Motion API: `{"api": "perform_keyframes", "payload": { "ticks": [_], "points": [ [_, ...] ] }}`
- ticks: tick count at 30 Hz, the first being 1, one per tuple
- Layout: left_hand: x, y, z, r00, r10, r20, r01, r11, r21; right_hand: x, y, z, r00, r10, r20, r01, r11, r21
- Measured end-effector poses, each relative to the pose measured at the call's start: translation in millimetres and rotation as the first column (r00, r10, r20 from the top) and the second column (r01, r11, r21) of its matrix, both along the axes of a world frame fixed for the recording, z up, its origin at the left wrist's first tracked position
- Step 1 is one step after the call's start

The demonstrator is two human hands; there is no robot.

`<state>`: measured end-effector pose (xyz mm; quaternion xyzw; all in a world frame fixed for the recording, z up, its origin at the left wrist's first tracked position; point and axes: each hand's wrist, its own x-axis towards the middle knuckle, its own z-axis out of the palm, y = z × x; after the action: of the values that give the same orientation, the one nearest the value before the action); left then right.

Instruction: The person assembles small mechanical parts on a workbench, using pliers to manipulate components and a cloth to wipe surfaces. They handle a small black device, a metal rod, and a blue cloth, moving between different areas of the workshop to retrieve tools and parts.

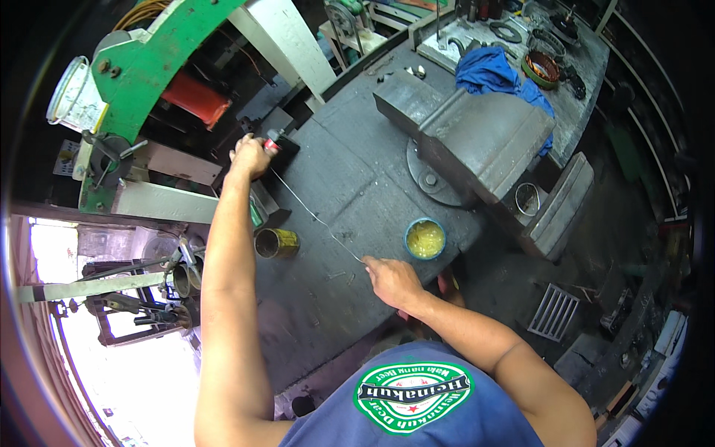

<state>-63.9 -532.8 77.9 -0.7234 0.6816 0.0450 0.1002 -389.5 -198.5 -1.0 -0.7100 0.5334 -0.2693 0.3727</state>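
A thin silvery wire runs slackly and with slight bends across the dark metal workbench. My right hand pinches its near end between thumb and fingers, close to the bench's front edge. Farther off to the left, my left hand reaches over the bench's far left side with its fingers curled. A small red-and-grey cylindrical thing sits at those fingers and seems to be in their grip. The wire's far end comes close below this hand; whether it is held there is hidden.
A blue-rimmed tub of yellow paste stands right of my right hand. An open, worn yellow tin is beside my left forearm. A big bench vise fills the right side, with blue cloth behind it. A green machine frame rises at left.
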Motion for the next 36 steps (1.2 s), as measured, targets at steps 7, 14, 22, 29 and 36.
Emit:
{"api": "perform_keyframes", "payload": {
  "ticks": [7,14,22,29,36],
  "points": [
    [0,1,1,0.995,-0.095,-0.021,0.091,0.987,-0.132,11,-16,-10,1.0,0.002,0.001,-0.002,1.0,-0.031],
    [1,0,6,0.988,-0.125,0.089,0.125,0.992,0.009,27,-46,-12,0.996,0.02,-0.084,-0.015,0.998,0.058],
    [0,-4,-4,0.996,-0.089,0.024,0.092,0.981,-0.172,31,-54,-7,0.997,-0.019,-0.076,0.025,0.996,0.083],
    [-24,11,19,0.995,-0.013,0.098,0.011,1.0,0.02,37,-70,-9,0.999,-0.045,-0.012,0.045,0.999,0.021],
    [-15,-2,-3,0.994,-0.034,0.106,0.054,0.98,-0.191,42,-86,-9,0.998,-0.059,-0.014,0.059,0.997,0.054]
  ]
}}
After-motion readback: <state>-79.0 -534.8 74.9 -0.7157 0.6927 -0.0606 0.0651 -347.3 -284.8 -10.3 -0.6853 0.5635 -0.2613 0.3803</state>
